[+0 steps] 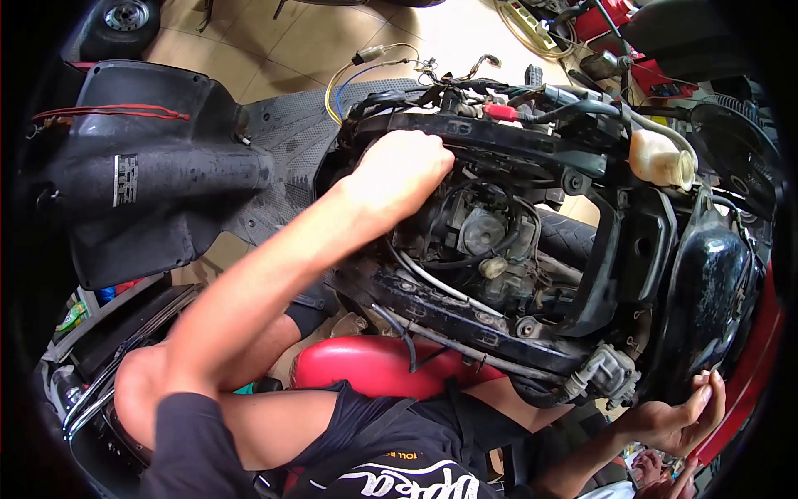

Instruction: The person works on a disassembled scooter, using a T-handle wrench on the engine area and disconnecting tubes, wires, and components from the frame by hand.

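Note:
A partly stripped scooter with a black frame lies across the view, its engine showing in the opening. My left hand is closed in a fist at the far frame rail, near its left end. Whatever lies inside that fist is hidden. Lower right, my right hand is held beside the glossy black fuel tank, palm up. Its fingers curl and their tips meet the thumb, with perhaps something tiny between them that I cannot make out.
A black plastic body panel stands at left, red wires across it. Yellow and blue wires hang loose beyond the frame. At right are a whitish plastic bottle and a red panel. A red seat is beneath me.

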Demonstrator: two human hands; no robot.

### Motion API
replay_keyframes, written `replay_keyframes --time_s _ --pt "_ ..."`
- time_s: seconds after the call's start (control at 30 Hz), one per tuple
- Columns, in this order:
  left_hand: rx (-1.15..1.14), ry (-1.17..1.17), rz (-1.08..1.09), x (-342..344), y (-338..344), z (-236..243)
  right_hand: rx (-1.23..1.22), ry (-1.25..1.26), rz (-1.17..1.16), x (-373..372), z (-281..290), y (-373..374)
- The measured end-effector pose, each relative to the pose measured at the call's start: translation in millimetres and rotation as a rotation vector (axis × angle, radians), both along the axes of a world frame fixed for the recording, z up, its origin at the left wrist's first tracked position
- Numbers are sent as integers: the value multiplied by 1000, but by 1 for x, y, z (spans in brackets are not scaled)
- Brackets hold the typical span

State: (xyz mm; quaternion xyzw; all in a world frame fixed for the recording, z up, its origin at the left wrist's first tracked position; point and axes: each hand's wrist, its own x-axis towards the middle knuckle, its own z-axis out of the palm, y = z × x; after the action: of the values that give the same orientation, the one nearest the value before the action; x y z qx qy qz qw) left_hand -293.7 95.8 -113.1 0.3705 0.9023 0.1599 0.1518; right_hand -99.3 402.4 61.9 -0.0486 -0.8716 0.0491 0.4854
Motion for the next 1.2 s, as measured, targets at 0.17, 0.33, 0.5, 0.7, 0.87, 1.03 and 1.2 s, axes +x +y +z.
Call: replay_keyframes --time_s 0.17,0.33,0.5,0.7,0.87,1.03,1.2 --pt "-86 33 -215 -11 -9 -8 -89 -10 31 4 -4 -2" --pt "-160 25 -252 -10 -14 -14 -101 -18 53 0 -4 -5" --pt "16 69 -246 -13 -14 -17 -53 -29 -58 -1 -2 -6" --pt "18 -8 -250 -16 -16 -23 -59 -54 -84 -4 -1 -10" --pt "54 -71 -363 -27 -15 -11 -90 -54 -70 -3 -2 -12" --pt "-20 -67 -425 -29 -16 -17 -124 -60 -78 -9 -7 -18" --pt "83 -45 -448 -31 -23 -27 -102 -9 -112 -9 -6 -18"
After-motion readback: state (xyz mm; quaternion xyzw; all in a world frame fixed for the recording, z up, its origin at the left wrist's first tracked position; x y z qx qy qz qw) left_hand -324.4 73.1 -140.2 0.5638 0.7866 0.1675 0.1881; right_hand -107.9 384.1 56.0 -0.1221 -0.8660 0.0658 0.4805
